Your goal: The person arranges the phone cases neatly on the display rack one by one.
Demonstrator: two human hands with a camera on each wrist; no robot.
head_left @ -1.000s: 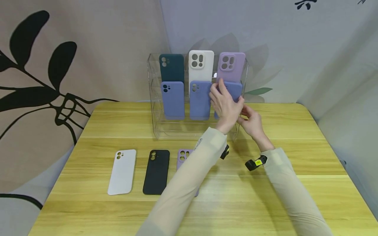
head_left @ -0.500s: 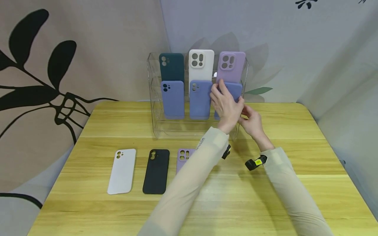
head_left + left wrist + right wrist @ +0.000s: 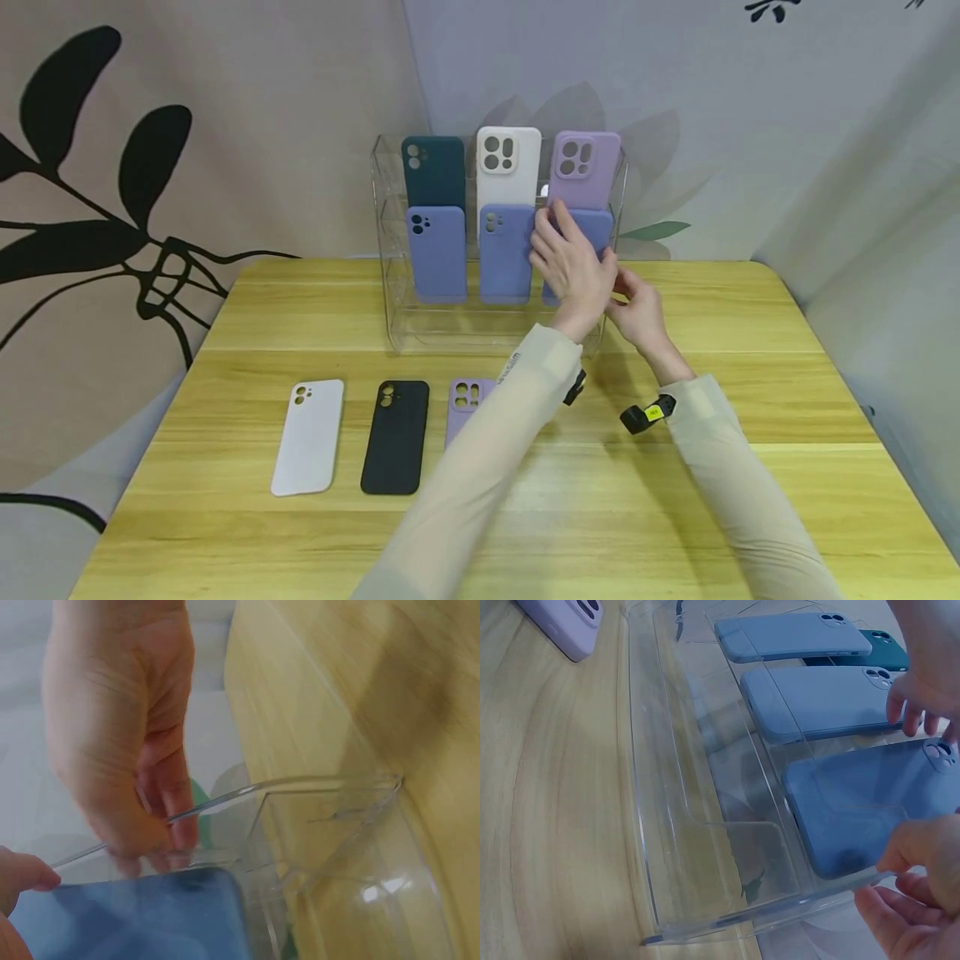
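A clear tiered display stand (image 3: 487, 340) holds phone cases in two rows. My left hand (image 3: 573, 265) spans the right-hand blue phone case (image 3: 596, 227) in the lower row, fingers along its left side and thumb near its right side. Much of that case's face is hidden by the hand in the head view. At the stand's right side, my right hand (image 3: 641, 315) pinches the side panel (image 3: 832, 900), thumb inside and fingers outside. Two more blue cases, a middle one (image 3: 506, 258) and a left one (image 3: 437, 258), stand beside it.
Behind stand a dark green case (image 3: 435, 171), a white case (image 3: 510, 171) and a lilac case (image 3: 587, 179). On the wooden table lie a white case (image 3: 307, 437), a black case (image 3: 395, 437) and a purple case (image 3: 465, 404), partly under the left sleeve.
Both hands stay in nearly the same place on the case and the stand. The left forearm has shifted very slightly to the right.
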